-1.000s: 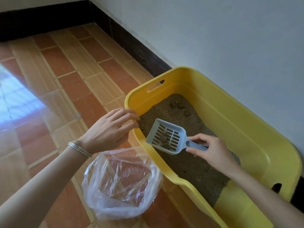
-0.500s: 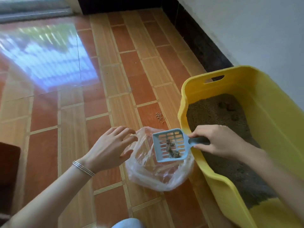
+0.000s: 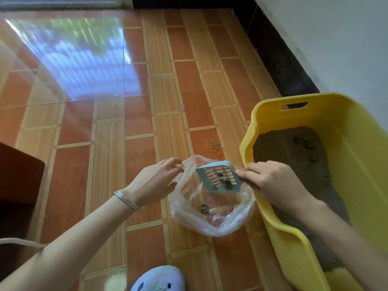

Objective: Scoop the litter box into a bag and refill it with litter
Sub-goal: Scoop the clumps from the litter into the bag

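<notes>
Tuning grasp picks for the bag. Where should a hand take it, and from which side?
Probably the bag rim's near-left edge, from the left, as the left hand pinches it. The film is limp, so the lifted rim is the only graspable edge; the scoop and box block the right.

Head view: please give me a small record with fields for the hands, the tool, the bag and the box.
left hand: pinches the rim of the clear plastic bag, holding it open
right hand: grips the handle of the light blue slotted plastic scoop
scoop: tilted over the bag mouth, dark clumps on it
bag: on the tiled floor, one clump inside
yellow plastic litter box: beside the bag, brown litter inside
</notes>
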Available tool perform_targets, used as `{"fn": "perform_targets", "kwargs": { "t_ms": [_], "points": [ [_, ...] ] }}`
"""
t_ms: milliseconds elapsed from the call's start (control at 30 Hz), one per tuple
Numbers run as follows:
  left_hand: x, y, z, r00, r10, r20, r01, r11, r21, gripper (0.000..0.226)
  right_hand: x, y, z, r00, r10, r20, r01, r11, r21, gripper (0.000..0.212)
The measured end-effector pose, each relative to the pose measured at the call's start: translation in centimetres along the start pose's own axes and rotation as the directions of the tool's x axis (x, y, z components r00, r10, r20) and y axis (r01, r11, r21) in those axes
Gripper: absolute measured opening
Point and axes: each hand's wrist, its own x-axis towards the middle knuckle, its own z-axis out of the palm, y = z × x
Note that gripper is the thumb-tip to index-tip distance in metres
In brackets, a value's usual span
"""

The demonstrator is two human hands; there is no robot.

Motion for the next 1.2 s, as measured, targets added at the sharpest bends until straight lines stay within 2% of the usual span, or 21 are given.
{"fn": "perform_targets", "kwargs": {
  "t_ms": [300, 533, 733, 833, 900, 967, 1033, 1200],
  "points": [
    [0.6, 0.2, 0.0, 1.000, -0.016, -0.006, 0.016, 1.000, -0.021, 0.038, -0.8, 0.1, 0.4, 0.967, -0.141, -0.212, 0.119, 0.986, -0.117, 0.024],
    [0.7, 0.1, 0.0, 1.000, -0.019, -0.002, 0.019, 0.999, -0.035, 0.038, -0.8, 0.2, 0.2, 0.968, -0.154, -0.200, 0.132, 0.984, -0.121, 0.029],
    [0.7, 0.2, 0.0, 1.000, -0.004, -0.031, 0.002, 0.999, -0.043, 0.036, -1.3, 0.2, 0.2, 0.980, -0.092, -0.177, 0.077, 0.993, -0.090, 0.028],
    [0.8, 0.3, 0.0, 0.999, 0.013, -0.034, -0.015, 0.999, -0.033, 0.036, -1.9, 0.1, -0.1, 0.990, 0.048, -0.134, -0.046, 0.999, 0.024, 0.026],
    [1.1, 0.5, -0.4, 0.997, 0.057, -0.050, -0.057, 0.998, -0.003, 0.035, -2.9, 0.1, -0.7, 0.955, 0.260, -0.146, -0.231, 0.954, 0.189, 0.028],
    [2.1, 0.9, -1.2, 0.991, 0.115, -0.072, -0.112, 0.993, 0.033, 0.035, -4.4, 0.1, -1.3, 0.864, 0.489, -0.121, -0.409, 0.821, 0.397, 0.034],
    [3.6, 1.6, -2.1, 0.974, 0.198, -0.109, -0.189, 0.978, 0.082, 0.036, -6.2, 0.3, -1.9, 0.765, 0.639, -0.077, -0.501, 0.666, 0.554, 0.036],
    [9.1, 4.7, -5.5, 0.885, 0.397, -0.243, -0.376, 0.917, 0.131, 0.036, -11.0, 0.3, -3.8, 0.576, 0.817, -0.021, -0.651, 0.475, 0.593, 0.033]
  ]
}}
